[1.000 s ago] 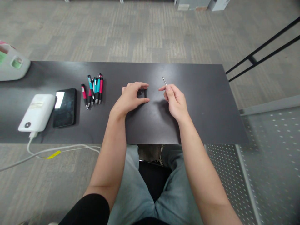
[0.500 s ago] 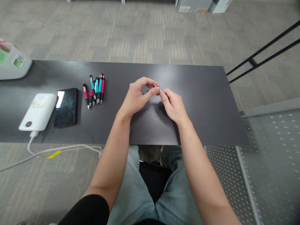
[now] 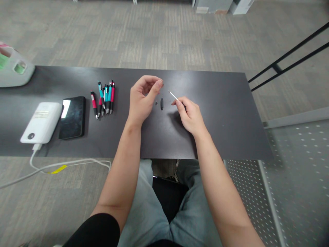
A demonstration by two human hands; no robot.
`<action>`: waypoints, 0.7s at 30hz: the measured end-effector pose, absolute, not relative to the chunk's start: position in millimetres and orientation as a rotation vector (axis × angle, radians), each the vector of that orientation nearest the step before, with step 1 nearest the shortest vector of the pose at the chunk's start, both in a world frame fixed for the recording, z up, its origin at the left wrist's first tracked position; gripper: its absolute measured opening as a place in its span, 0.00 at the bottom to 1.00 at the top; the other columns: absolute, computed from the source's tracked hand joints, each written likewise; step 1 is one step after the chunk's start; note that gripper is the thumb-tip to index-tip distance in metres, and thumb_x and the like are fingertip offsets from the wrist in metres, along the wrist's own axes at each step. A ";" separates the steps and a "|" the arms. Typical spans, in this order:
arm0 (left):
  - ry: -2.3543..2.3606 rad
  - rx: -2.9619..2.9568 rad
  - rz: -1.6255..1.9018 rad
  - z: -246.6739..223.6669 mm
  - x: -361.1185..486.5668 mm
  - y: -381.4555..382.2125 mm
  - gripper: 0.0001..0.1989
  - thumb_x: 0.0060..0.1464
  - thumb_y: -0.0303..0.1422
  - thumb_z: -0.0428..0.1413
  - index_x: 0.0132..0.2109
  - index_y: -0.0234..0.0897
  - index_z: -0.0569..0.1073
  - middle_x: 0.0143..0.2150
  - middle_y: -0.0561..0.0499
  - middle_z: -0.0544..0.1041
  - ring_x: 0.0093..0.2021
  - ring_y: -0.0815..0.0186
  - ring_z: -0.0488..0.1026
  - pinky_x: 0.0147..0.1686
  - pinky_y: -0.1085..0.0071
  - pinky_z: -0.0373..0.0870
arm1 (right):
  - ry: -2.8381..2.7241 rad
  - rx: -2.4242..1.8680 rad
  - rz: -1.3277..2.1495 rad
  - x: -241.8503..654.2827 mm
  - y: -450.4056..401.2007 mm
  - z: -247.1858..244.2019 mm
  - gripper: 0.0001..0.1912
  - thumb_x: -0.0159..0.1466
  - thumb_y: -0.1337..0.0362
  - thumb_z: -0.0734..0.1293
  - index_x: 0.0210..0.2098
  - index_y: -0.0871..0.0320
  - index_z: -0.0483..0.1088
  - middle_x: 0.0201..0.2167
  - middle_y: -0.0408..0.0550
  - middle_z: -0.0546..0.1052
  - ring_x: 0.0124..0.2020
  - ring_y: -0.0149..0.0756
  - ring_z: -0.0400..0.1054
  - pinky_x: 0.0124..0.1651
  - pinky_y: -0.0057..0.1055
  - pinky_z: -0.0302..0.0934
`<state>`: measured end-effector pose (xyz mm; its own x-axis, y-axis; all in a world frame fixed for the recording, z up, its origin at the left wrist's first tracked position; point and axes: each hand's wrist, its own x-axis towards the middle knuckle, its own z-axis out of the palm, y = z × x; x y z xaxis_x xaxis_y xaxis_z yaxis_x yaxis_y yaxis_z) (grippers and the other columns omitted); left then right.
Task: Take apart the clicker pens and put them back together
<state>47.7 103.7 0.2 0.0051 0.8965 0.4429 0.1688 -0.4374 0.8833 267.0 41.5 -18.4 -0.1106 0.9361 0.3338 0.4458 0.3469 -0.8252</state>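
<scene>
My right hand [image 3: 189,113] pinches a thin white pen refill [image 3: 173,95], its narrow metal tip pointing up and to the left. My left hand [image 3: 145,97] is raised over the table, thumb and forefinger pressed together. Whatever lies between those fingertips is too small to make out. On the table between my hands lies a black pen grip [image 3: 161,104]. A tiny dark piece [image 3: 156,102] sits just left of the grip, close to my left hand.
Several red and blue click pens [image 3: 106,97] lie in a group on the left of the dark table [image 3: 226,113]. Further left are a black phone [image 3: 72,117] and a white power bank [image 3: 41,122] with a cable [image 3: 77,161]. A plastic jug [image 3: 15,70] stands at the far left.
My left hand has moved up and left, away from my right hand, and the refill's tip now shows free. The black grip has come into full view. My right hand has hardly moved.
</scene>
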 end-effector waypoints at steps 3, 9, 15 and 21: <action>1.183 1.713 1.446 -0.4 43.8 102.3 0.15 0.80 0.51 0.72 0.51 0.47 0.86 0.49 0.47 0.91 0.50 0.55 0.89 0.54 0.59 0.87 | -1.657 -1.292 0.691 268.1 41.2 -17.9 0.34 0.87 0.26 0.62 0.47 0.48 0.81 0.38 0.49 0.81 0.46 0.50 0.78 0.57 0.45 0.75; 1.284 1.990 1.136 6.7 47.9 89.3 0.05 0.70 0.29 0.71 0.47 0.47 0.90 0.47 0.50 0.93 0.47 0.53 0.89 0.57 0.53 0.85 | -1.540 -1.334 0.712 268.4 40.2 -14.4 0.35 0.86 0.25 0.62 0.46 0.47 0.81 0.34 0.47 0.76 0.46 0.50 0.76 0.54 0.43 0.73; 1.467 2.149 0.872 16.0 53.1 80.9 0.08 0.69 0.27 0.72 0.45 0.50 0.91 0.48 0.50 0.93 0.54 0.45 0.89 0.68 0.42 0.76 | -1.515 -1.322 0.691 267.7 41.1 -14.4 0.36 0.86 0.25 0.63 0.45 0.48 0.80 0.33 0.45 0.72 0.46 0.48 0.75 0.57 0.43 0.73; 1.553 2.237 0.761 20.2 54.9 74.9 0.06 0.68 0.32 0.74 0.41 0.51 0.89 0.55 0.49 0.94 0.62 0.40 0.83 0.74 0.33 0.66 | -1.513 -1.319 0.694 267.7 40.9 -13.9 0.36 0.86 0.25 0.63 0.44 0.48 0.79 0.34 0.45 0.73 0.47 0.48 0.75 0.58 0.43 0.73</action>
<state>54.9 74.9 20.2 0.2701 0.9309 0.2460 0.7648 -0.3626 0.5325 267.7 40.9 -13.9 0.0636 0.9529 0.2966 0.3969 0.2485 -0.8836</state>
